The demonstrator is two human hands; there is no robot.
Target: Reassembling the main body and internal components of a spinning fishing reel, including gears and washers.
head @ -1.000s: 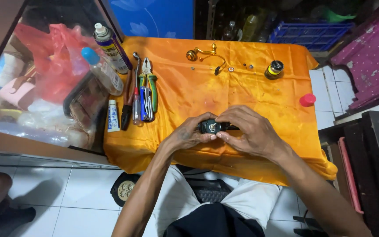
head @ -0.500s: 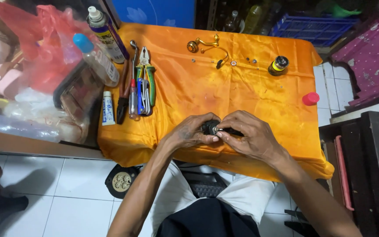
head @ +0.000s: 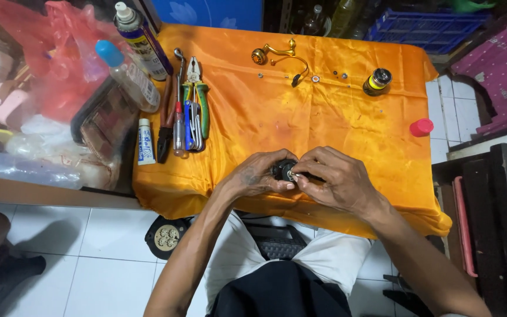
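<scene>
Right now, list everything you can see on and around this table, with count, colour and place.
cloth: one, orange, covering the table
dark part: one, black, held near the front edge
pliers: one, green handles, left side among several hand tools
spray can: one, far left corner
bottle: one, clear with blue cap, left edge
tube: one, white, left edge
handle: one, gold, far middle
spool: one, yellow and black, far right
cap: one, red, right edge
crate: one, blue, behind
left hand: on the dark part
right hand: on the dark part
</scene>
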